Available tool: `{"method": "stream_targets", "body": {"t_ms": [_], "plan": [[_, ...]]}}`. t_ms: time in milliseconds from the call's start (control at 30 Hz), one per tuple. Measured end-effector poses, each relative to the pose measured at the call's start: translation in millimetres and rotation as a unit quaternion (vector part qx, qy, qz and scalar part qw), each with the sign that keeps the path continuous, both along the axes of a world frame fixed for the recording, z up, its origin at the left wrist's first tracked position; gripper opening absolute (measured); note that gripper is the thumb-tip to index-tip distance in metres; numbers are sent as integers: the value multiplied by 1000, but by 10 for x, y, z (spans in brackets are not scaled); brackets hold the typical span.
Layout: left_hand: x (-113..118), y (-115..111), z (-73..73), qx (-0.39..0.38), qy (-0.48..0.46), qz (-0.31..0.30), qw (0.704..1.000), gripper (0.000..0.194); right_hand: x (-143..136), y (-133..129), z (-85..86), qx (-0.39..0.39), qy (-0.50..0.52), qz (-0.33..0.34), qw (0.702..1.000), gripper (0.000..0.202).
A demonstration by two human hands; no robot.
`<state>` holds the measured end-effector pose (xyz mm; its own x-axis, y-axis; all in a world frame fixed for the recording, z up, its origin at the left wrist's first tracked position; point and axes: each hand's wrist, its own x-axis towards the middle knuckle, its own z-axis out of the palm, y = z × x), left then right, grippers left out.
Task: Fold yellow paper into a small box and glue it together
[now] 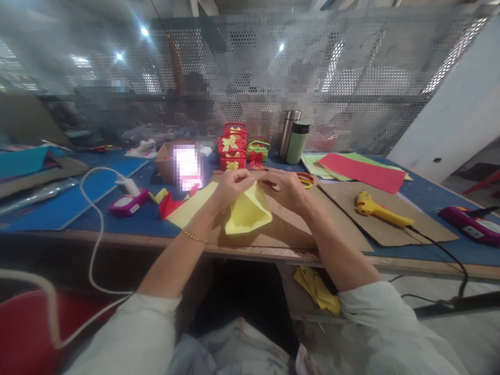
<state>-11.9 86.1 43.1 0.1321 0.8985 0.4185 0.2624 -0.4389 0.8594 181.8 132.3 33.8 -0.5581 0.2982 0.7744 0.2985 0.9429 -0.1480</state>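
1. Two hands work together here: your left hand (236, 185) and right hand (287, 188) meet at the narrow top of the folded yellow paper (250, 212), fingertips just beside each other.
2. Your left grip pinches the paper's upper end; your right grip appears pinched on it too, though the exact finger placement is partly hidden.
3. The folded paper sits in front of you, over the brown cardboard (291, 221) on the bench (136, 225). Its wide end faces you, tilted down; whether its lower edge touches the cardboard, you cannot tell from this angle.
4. Pinch lightly. Thin sheet like this probably dents or creases where fingers press hard, so let the pads do the holding.
5. Let one hand steady while the other shapes; if both pull apart at once, the top could tear or skew.
6. Line up the edges at the top before pressing any fold firm, and leave the flared end unsquashed.
7. Mind your left forearm over the flat yellow sheet (183, 211), which could slide. Beyond your right hand lie scissors (307, 180); the yellow glue gun (385, 212) rests well apart, on its own cardboard piece (424, 229).
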Motion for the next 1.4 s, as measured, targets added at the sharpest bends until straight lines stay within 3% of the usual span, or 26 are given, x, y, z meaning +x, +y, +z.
{"method": "stream_targets", "body": {"t_ms": [233,633,933,1200,1400], "plan": [[-8,-9,9,12,5,0,1000,29,-18,3,-3,-53,14,14,998,19],[13,-42,28,15,19,-15,1000,25,-34,-94,73,-228,38,-10,973,23],[11,-31,8,11,5,-34,999,25,-65,-54,39,-267,53,11,962,21],[21,-44,23,18,5,-37,999,25,-50,-51,54,-256,39,15,966,20],[4,-40,27,11,-3,-31,999,26,-48,-39,67,-283,47,49,957,32]]}}
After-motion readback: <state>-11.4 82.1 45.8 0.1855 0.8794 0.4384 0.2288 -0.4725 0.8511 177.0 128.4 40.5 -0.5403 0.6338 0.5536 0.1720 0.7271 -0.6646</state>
